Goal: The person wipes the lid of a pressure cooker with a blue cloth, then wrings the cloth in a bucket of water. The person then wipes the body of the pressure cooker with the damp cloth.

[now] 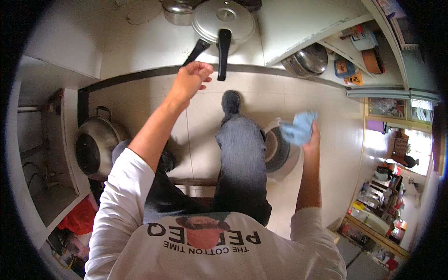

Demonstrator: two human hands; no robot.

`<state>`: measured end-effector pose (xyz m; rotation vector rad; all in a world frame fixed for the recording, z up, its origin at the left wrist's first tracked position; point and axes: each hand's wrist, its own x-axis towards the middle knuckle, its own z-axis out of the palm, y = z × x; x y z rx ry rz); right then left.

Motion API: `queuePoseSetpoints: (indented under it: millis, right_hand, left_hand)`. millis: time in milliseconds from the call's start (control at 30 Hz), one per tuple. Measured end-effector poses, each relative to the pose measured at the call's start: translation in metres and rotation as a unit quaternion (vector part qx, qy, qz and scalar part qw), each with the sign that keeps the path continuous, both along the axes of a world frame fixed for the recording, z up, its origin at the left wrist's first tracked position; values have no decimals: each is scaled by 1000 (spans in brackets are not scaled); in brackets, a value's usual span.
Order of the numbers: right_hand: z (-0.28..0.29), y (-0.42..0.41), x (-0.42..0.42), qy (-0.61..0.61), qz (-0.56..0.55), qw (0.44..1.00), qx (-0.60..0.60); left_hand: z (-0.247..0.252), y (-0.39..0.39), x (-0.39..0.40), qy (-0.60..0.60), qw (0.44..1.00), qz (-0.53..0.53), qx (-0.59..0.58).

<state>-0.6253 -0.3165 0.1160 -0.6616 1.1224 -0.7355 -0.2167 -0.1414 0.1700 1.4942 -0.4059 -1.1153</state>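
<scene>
A pressure cooker (241,26) with a silvery lid and black handles sits ahead of me on a pale slab. My left hand (192,80) is beside the cooker's lower black handle (197,50) and hides its end. The fingers are loosely curled; whether they touch the handle is unclear. A second black handle (224,52), on the lid, points toward me just right of that hand. Off to the right, my right hand (310,138) grips a light blue cloth (300,127), blurred by motion. Below the cloth stands a whitish bucket (294,161), its inside dark.
A large metal pan (108,129) leans at the left by a cabinet opening (42,140). Behind the cooker is a steel pot (176,14). Shelves at the right hold a metal bowl (313,59) and bottles. My knees and foot (231,99) occupy the floor (203,122) between.
</scene>
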Motion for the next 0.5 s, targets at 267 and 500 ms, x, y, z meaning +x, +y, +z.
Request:
queuePoseSetpoints:
  millis: [267,500]
  right_hand:
    - [-187,68,-103,361,422,830,-49]
    - [-258,115,-60,613,200,735,-210]
  left_hand:
    - [-8,4,-3,-14,1000,12,19]
    - [-14,-2,-8,-36,997,-12,62]
